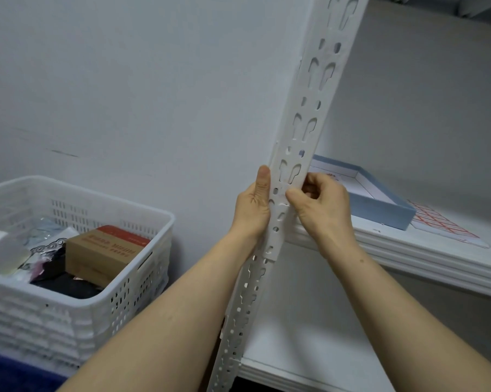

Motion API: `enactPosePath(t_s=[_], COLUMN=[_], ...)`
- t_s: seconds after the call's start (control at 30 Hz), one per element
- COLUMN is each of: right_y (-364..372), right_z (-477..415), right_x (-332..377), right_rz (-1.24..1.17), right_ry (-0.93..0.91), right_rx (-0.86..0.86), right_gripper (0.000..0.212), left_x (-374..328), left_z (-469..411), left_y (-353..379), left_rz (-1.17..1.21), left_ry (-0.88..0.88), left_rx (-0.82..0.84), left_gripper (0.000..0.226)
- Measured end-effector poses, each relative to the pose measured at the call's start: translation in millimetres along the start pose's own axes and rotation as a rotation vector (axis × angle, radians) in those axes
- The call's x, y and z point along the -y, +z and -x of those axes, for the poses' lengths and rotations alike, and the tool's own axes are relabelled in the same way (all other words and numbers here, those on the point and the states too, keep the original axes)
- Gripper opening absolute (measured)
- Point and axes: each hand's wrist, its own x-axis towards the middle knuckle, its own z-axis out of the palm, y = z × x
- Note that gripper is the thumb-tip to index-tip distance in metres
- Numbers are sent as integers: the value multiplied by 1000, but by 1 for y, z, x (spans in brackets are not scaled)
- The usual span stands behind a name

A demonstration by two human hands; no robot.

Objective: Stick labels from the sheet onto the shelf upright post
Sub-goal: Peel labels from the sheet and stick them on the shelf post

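the white shelf upright post [309,108] runs tilted from the bottom of the view to the top edge, in front of a white shelf [408,250]. a white slotted basket [83,321] stands to the left, holding a cardboard box [105,250]. on the shelf a blue tray [385,213] lies beside the red-gridded label sheet [442,224]. the left hand [251,210] holds the post, thumb straight up its left edge (fingers hidden behind). the right hand [320,205] pinches the post's right edge, fingers curled; no label can be made out.

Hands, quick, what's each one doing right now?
Left hand: thumb straight along the post, fingers hidden; cannot tell.
Right hand: curled, pinching the post's edge.
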Motion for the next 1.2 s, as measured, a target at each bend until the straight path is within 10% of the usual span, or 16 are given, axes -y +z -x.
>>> enactPosePath(t_s=[1.2], right_y=[1], right_z=[5], right_x=[-6], right_rz=[-80], right_ry=[8], right_rx=[-3], right_gripper=[30], left_x=[-1], left_z=[2], left_y=[-1], left_rz=[-26], left_ry=[-8], left_rx=[-7], left_gripper=[60])
